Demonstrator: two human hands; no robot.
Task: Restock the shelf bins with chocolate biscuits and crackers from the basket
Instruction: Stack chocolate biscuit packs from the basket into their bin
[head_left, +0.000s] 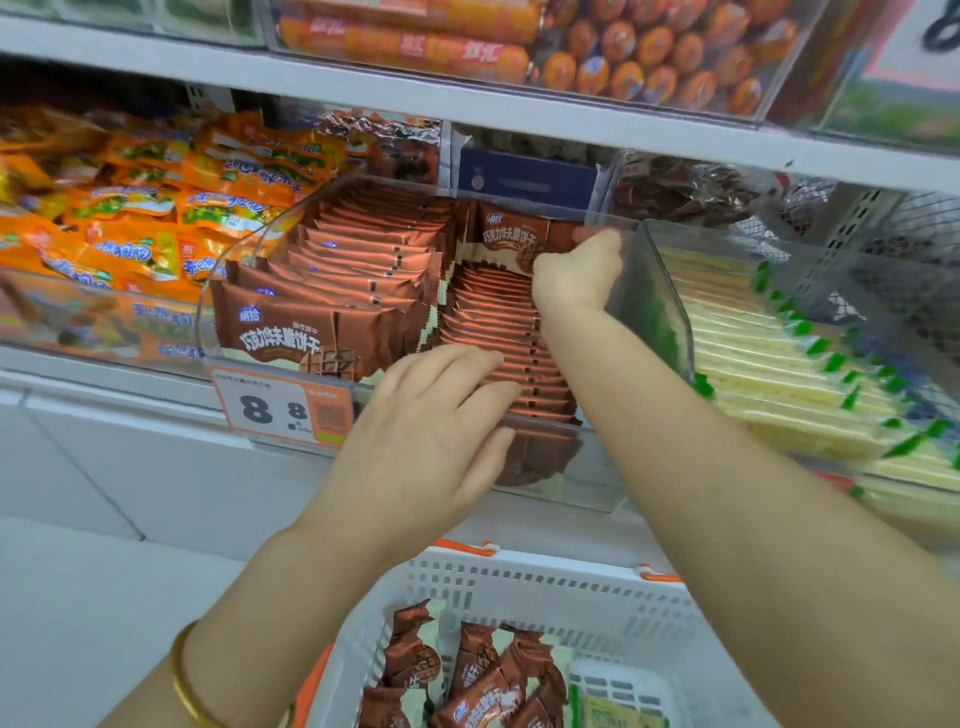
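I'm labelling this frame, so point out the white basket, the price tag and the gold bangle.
white basket (519, 582): head view, perforated back wall.
price tag (257, 410): head view, on the large 8.
gold bangle (183, 680): head view, band's outer curve.

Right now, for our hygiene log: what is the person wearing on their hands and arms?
The left hand and right hand are bare: no gloves, no sleeves on the forearms in view. A plain gold bangle circles the left wrist. No rings or watch show.
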